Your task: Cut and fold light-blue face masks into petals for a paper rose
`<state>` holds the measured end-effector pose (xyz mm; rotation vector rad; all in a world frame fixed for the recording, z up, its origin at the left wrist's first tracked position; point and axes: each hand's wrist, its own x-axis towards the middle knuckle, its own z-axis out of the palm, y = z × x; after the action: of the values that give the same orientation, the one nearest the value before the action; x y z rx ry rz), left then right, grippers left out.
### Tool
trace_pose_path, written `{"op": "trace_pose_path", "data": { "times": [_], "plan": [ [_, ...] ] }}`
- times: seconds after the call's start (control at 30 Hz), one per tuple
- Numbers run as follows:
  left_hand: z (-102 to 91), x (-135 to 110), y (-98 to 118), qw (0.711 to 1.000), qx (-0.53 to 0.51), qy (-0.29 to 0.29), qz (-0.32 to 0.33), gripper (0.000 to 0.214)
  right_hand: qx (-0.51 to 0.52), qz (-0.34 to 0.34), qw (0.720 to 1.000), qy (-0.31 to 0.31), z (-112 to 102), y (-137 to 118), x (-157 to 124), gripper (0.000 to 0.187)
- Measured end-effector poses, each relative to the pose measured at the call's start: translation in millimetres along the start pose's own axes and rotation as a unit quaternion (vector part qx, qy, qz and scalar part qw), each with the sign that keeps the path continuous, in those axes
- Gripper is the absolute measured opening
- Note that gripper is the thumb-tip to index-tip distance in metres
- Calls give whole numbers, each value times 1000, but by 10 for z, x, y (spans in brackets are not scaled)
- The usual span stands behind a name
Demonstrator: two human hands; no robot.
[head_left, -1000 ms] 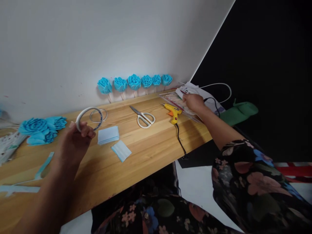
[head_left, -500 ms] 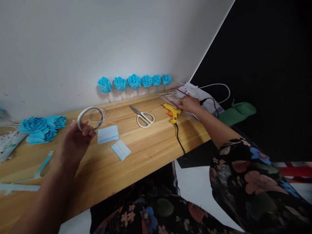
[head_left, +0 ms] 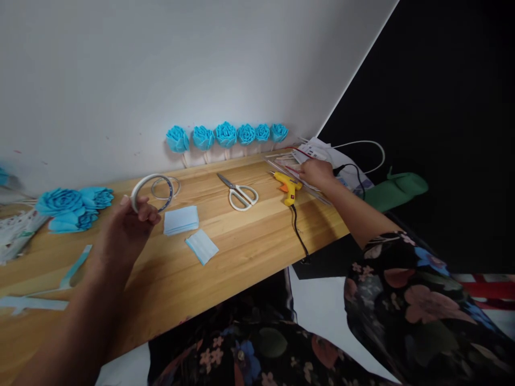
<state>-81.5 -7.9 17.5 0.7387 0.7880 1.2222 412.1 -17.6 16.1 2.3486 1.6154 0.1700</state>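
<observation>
A person's left hand point(head_left: 124, 236) pinches a thin white tape roll point(head_left: 141, 183) between thumb and fingers, raised above the wooden table point(head_left: 249, 236) at ten o'clock, just as it was a second ago. The right hand point(head_left: 317, 172), at two o'clock, has slid a little along the clear packet of sticks point(head_left: 287, 161), away from the yellow glue gun point(head_left: 287, 185) it had neared. Its fingers lie curled on the packet; whether they grip anything cannot be told. Scissors point(head_left: 241, 194) and blue paper squares point(head_left: 181, 220) lie between the hands, and blue paper roses point(head_left: 226, 134) line the wall at twelve.
</observation>
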Motion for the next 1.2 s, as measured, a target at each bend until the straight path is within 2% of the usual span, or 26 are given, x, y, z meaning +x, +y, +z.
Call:
{"op": "trace_pose_path", "data": {
  "times": [0.17, 0.37, 0.6, 0.7, 0.83, 1.0, 1.1, 1.2],
  "plan": [
    [-35, 14, -6, 1000, 4, -4, 2, 22, -12, -16, 1000, 14, 17, 45, -7, 35],
    [-73, 53, -40, 1000, 10, -22, 5, 19, 71, 54, 996, -21, 26, 228, 34, 35],
    [-71, 44, -45, 1000, 13, -7, -8, 22, 135, 46, 990, -24, 27, 412, 8, 29],
    [-71, 38, -38, 1000, 15, -6, -16, 25, 147, 66, 987, -29, 17, 443, 1, 28],
    [-77, 43, -36, 1000, 9, -6, -14, 24, 160, 95, 982, -3, 22, 471, 3, 29],
    [-81, 52, -44, 1000, 12, -9, -15, 22, 143, 154, 977, 30, 61, 332, 29, 31],
    [-84, 50, -44, 1000, 17, -11, -13, 23, 101, 151, 983, 41, 85, 166, 39, 34],
    [-79, 46, -36, 1000, 16, -15, -9, 22, 73, 118, 989, 53, 86, 71, 46, 37]
  ]
}}
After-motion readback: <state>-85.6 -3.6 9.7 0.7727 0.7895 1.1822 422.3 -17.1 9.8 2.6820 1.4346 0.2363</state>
